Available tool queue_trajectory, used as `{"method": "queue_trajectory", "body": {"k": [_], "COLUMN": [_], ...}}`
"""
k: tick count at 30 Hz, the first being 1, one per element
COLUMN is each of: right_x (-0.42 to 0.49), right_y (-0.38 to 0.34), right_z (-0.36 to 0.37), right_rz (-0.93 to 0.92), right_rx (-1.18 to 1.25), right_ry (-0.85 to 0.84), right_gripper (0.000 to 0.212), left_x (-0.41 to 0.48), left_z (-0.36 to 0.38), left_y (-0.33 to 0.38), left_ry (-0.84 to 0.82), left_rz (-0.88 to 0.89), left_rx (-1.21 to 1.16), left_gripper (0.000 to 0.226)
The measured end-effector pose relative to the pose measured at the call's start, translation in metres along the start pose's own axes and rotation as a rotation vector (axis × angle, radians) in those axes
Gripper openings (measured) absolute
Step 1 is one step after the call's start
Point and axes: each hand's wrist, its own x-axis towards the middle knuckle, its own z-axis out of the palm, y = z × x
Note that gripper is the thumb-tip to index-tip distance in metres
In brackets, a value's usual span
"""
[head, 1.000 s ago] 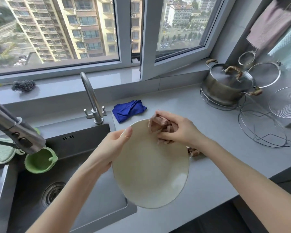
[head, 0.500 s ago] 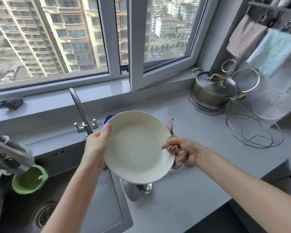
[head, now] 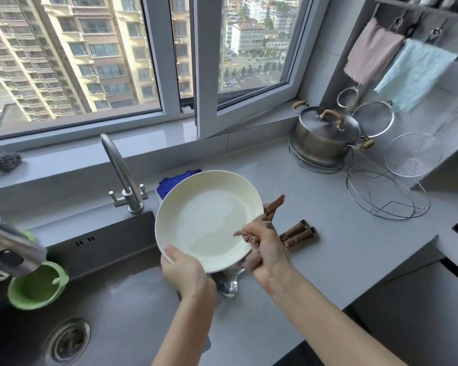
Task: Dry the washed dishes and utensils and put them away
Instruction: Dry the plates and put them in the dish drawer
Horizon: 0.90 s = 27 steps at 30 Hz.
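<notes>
A cream round plate [head: 209, 220] is held tilted over the sink's right edge, its inner face toward me. My left hand [head: 185, 273] grips its lower left rim. My right hand [head: 265, 249] holds a brown cloth [head: 271, 207] bunched against the plate's right rim, with part of the cloth behind the plate. Below the plate a metal spoon or ladle [head: 226, 282] lies on the counter, partly hidden. Brown-handled utensils [head: 300, 233] lie on the counter just right of my right hand.
The sink [head: 103, 313] holds a green bowl [head: 35, 286]; a tap [head: 122, 175] stands behind it. A blue cloth [head: 175, 179] lies behind the plate. A lidded steel pot [head: 325, 136], wire racks [head: 386, 194], strainers and hanging towels [head: 413, 72] fill the right corner.
The plate was turned from its back to its inner face. My left hand shifted from the upper left rim to the lower left rim. My right hand with the cloth moved to the right rim.
</notes>
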Motion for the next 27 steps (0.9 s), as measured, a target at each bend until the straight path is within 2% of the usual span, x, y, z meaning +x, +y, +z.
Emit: {"method": "queue_trajectory", "body": {"k": [2,4,7,9,12,15,17,18,20,23,25,27], "right_x": [-0.001,-0.004,-0.016,-0.026,-0.047,-0.062,-0.069,-0.072,-0.079,-0.098,-0.116,-0.133], "right_y": [0.010,0.006,-0.007,-0.020,-0.045,-0.059,-0.064,-0.067,-0.074,-0.085,-0.085,-0.079], "right_z": [0.005,0.007,-0.002,-0.016,-0.036,-0.055,-0.066,-0.072,-0.087,-0.116,-0.137,-0.161], "right_rz": [-0.098,-0.163,-0.183,-0.182,-0.103,0.020,0.080,0.097,0.102,0.107,0.120,0.099], "right_rx": [0.024,0.029,-0.024,-0.111,-0.302,-0.512,-0.580,-0.587,-0.564,-0.425,-0.274,-0.126], "right_ry": [0.119,0.181,0.184,0.181,0.098,-0.013,-0.064,-0.066,-0.044,-0.011,0.021,0.081], "right_gripper": [0.016,0.024,0.029,0.031,0.028,0.028,0.037,0.040,0.041,0.017,0.008,0.025], "left_x": [0.001,0.009,0.028,0.040,0.053,0.042,0.025,0.015,-0.004,-0.028,-0.044,-0.067], "left_z": [0.001,-0.007,-0.024,-0.029,-0.013,0.012,0.020,0.021,0.017,0.013,0.014,0.016], "left_y": [-0.005,-0.008,0.002,0.020,0.048,0.064,0.058,0.053,0.039,0.017,0.003,-0.013], "left_ry": [-0.026,-0.129,-0.519,-0.766,-0.949,-1.182,-1.301,-1.313,-1.269,-1.201,-1.111,-1.019], "left_rz": [-0.002,0.004,-0.072,-0.052,0.035,0.150,0.242,0.313,0.414,0.473,0.413,0.316], "left_rx": [-0.011,0.061,0.184,0.308,0.583,0.946,1.093,1.113,1.075,1.048,0.994,0.875], "left_gripper": [0.034,0.032,0.031,0.033,0.028,0.033,0.017,0.009,0.014,0.030,0.030,0.029]}}
